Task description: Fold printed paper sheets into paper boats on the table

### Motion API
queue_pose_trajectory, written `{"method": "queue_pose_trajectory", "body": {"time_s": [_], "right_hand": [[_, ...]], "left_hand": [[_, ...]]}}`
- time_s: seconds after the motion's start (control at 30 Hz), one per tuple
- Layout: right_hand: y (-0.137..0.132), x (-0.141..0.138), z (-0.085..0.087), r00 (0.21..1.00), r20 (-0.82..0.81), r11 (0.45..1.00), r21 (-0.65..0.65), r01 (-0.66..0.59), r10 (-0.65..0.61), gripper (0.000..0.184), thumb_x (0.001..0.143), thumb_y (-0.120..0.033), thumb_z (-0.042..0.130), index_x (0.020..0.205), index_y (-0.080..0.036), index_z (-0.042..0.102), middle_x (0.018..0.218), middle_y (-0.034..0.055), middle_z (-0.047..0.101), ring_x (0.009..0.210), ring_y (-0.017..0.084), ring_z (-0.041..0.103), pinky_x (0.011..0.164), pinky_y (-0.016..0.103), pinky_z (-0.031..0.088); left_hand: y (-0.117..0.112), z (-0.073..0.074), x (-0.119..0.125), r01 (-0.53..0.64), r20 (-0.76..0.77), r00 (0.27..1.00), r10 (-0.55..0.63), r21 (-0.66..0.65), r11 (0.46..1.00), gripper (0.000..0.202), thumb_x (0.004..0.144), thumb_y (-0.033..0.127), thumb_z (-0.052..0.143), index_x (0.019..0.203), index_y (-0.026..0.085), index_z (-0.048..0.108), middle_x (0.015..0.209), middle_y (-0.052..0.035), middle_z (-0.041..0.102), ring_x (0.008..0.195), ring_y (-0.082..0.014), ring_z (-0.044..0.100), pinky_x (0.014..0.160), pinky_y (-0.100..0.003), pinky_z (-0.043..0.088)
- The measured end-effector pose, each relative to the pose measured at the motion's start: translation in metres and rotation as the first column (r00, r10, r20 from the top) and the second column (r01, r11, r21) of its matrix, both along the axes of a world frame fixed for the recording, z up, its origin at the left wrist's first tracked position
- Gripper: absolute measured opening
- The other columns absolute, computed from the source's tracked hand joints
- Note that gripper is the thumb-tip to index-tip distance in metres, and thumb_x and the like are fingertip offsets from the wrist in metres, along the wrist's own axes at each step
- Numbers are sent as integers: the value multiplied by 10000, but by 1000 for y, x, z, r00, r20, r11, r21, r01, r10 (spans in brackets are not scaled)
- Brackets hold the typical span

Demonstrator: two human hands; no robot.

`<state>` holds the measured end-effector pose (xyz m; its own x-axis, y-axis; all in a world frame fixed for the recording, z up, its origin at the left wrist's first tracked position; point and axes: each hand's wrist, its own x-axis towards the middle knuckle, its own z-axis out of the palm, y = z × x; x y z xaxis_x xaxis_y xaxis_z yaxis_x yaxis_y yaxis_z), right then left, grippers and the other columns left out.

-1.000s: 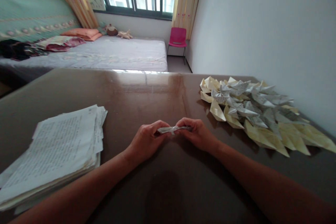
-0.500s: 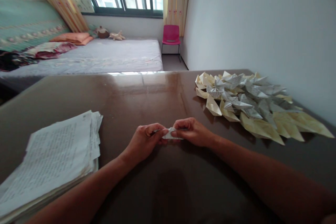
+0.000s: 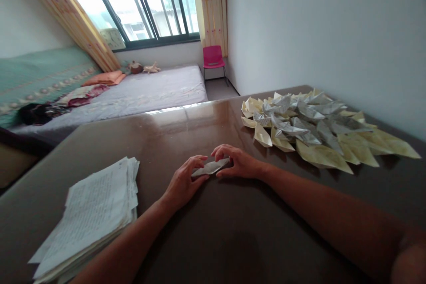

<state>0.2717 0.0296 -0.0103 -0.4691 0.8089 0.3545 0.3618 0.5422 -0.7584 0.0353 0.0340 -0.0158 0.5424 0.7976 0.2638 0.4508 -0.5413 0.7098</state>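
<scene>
A small folded piece of printed paper [image 3: 209, 167] lies on the dark brown table [image 3: 213, 230] between my hands. My left hand [image 3: 183, 182] pinches its near left end, fingers curled on it. My right hand [image 3: 237, 162] presses its far right end with curled fingertips. A stack of printed sheets [image 3: 91, 213] lies to the left of my left arm. A heap of folded paper boats [image 3: 309, 128], some cream and some printed grey, lies to the right of my right hand.
A white wall [image 3: 316, 31] runs along the table's right side. Beyond the table's far edge stand a bed [image 3: 140, 93] with bedding, a pink chair [image 3: 213, 57] and a window with curtains [image 3: 146, 4].
The folded paper has come down from just above the table to lie flat on it, both hands lowering with it. The camera has tilted and shifted.
</scene>
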Motion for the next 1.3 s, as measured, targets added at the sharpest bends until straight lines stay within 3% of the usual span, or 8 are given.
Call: {"method": "queue_pose_trajectory", "body": {"time_s": [0.1, 0.2, 0.37, 0.53, 0.73, 0.9, 1.13, 1.3], "right_hand": [[2, -3, -5, 999, -16, 997, 65, 46, -45, 212, 779, -360, 704, 865, -186, 617, 1011, 53, 650, 924, 162, 585, 815, 296, 456], [3, -7, -9, 996, 34, 988, 129, 83, -88, 143, 866, -302, 602, 824, -177, 659, 996, 59, 662, 948, 151, 590, 880, 293, 434], [0, -9, -7, 972, 194, 985, 134, 110, -135, 201, 779, -261, 675, 955, -165, 675, 943, 47, 676, 849, 149, 613, 747, 243, 451], [-11, -10, 7, 949, 297, 983, 177, 48, -100, 131, 782, -271, 660, 881, -207, 719, 917, 30, 693, 793, 149, 621, 680, 229, 426], [-32, -15, 20, 882, 468, 961, 262, -88, -47, 143, 780, -243, 632, 876, -238, 738, 896, 57, 703, 809, 208, 619, 641, 266, 403], [-39, -13, 17, 837, 547, 927, 303, -219, 19, 162, 834, -230, 580, 904, -263, 722, 1053, 43, 685, 969, 209, 578, 748, 277, 413], [-36, -13, 4, 889, 445, 959, 190, -210, 107, 201, 836, -198, 550, 986, -179, 683, 1078, 75, 663, 983, 189, 570, 846, 296, 424], [-13, 0, 11, 870, 455, 974, 24, -223, 188, 267, 831, -290, 576, 1026, -149, 693, 877, -5, 699, 776, 124, 627, 682, 197, 465]], "left_hand": [[-2, -1, 1, -29, -27, 999, 29, -7, 1000, 144, 829, 308, 615, 904, 199, 560, 1226, -80, 581, 1036, -202, 600, 721, -280, 548], [-3, -2, 1, -17, -64, 998, 17, 12, 1000, 153, 860, 335, 570, 881, 192, 620, 1202, -79, 587, 933, -173, 622, 705, -271, 546], [-6, 7, 4, 52, -98, 994, -52, -8, 999, 174, 865, 318, 551, 893, 180, 654, 1193, -95, 584, 974, -178, 610, 827, -293, 516], [-24, 21, 8, 51, -125, 991, -53, -25, 998, 147, 812, 311, 609, 835, 174, 655, 1088, -66, 643, 994, -192, 619, 887, -311, 492], [-52, 4, 3, -141, -125, 982, 144, 25, 990, 257, 788, 320, 627, 998, 172, 608, 959, -37, 633, 777, -148, 621, 708, -283, 521], [-54, -4, 1, -167, -124, 976, 177, 84, 982, 249, 802, 350, 622, 986, 185, 657, 983, -43, 600, 756, -136, 588, 732, -280, 484], [-53, -2, -7, -79, -122, 988, 92, 108, 991, 171, 803, 318, 598, 891, 197, 680, 896, -17, 607, 702, -128, 556, 703, -262, 448], [-52, -1, -11, -49, -132, 989, 67, 140, 989, 192, 810, 323, 569, 899, 188, 672, 868, -29, 619, 742, -156, 554, 733, -283, 445]]}}
